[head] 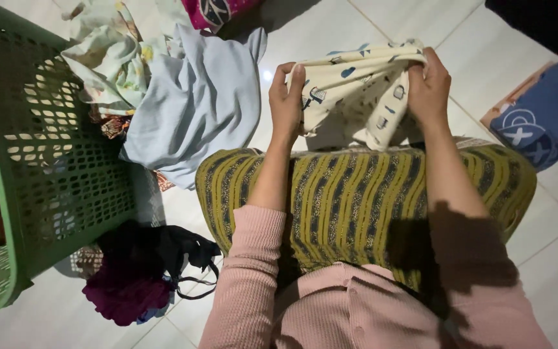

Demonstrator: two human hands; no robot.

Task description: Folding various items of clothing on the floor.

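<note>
Looking down at our lap, our left hand (287, 97) and right hand (429, 87) each pinch a side of a cream patterned cloth (356, 87), bunched between them above our striped skirt (363, 207). A green laundry basket (53, 194) stands to our left beside a pale blue garment (195, 103) on the tiled floor (330, 26). With the grip so bunched, we judge the cloth could slip and drop onto the floor.

Cream printed garment (356, 90): soft matt cloth. Laundry basket (53, 168): green perforated plastic, slight sheen. Floor tiles (330, 26): glossy, smooth. Striped skirt (363, 200): coarse-looking woven fabric. Pale blue cloth (195, 103): smooth, matt.
</note>
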